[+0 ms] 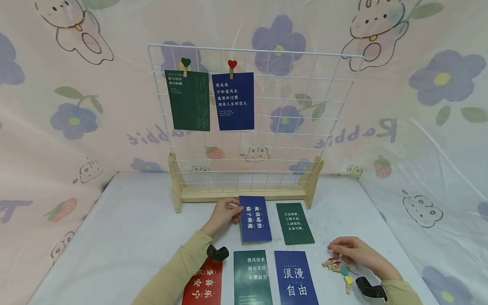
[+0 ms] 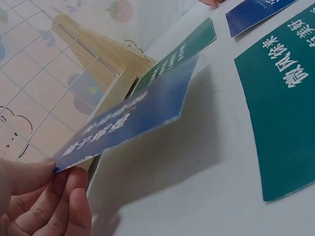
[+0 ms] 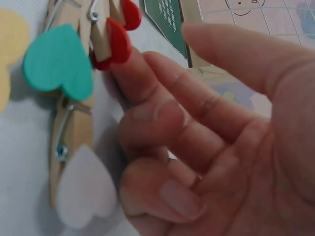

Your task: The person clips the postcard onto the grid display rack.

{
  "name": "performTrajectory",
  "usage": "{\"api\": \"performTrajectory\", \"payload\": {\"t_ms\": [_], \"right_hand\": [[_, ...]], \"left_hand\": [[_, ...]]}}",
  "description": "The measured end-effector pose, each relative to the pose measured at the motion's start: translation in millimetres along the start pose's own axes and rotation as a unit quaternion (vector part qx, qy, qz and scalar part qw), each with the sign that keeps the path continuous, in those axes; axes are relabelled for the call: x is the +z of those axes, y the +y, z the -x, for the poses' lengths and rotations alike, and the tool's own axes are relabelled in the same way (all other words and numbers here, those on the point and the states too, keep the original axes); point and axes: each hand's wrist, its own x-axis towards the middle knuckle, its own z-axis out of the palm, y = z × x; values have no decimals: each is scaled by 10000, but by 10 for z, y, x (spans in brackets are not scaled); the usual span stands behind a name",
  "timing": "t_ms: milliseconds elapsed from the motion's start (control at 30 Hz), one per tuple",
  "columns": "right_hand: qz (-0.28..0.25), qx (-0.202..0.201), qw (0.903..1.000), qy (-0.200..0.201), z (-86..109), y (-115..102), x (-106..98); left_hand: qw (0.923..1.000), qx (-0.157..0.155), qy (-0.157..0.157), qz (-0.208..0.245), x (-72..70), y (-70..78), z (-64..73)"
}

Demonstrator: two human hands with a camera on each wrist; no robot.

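My left hand [image 1: 225, 214] pinches the left edge of a blue card [image 1: 255, 231] with white writing, thumb on top and fingers beneath. In the left wrist view the card [image 2: 147, 118] is tilted above the table and casts a shadow. Beside it lies a green card [image 1: 295, 231]. My right hand [image 1: 360, 256] hovers at a small pile of wooden clothespins [image 1: 335, 267] with heart tops. In the right wrist view its fingers are loosely bent, thumb apart, one fingertip right at a red heart [image 3: 119, 42]. Teal [image 3: 59, 64] and white hearts [image 3: 87, 189] are close by.
A white wire grid [image 1: 289, 127] stands at the back in a wooden base [image 1: 244, 196]. Clothespins hold a green card [image 1: 187, 106] and a blue card [image 1: 234, 110] on it. Red [image 1: 206, 286], green [image 1: 251, 288] and blue cards [image 1: 295, 264] lie in front.
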Motion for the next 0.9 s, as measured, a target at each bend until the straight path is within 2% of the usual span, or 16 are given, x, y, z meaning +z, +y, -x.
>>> {"api": "performTrajectory", "payload": {"t_ms": [300,900], "right_hand": [[72,109,9999,-85,4,-51,34],[291,-19,9996,-57,-27,-62,95]], "left_hand": [[10000,7,71,-60,-22,26,37],[9998,67,122,-107,-26,40,71]]}}
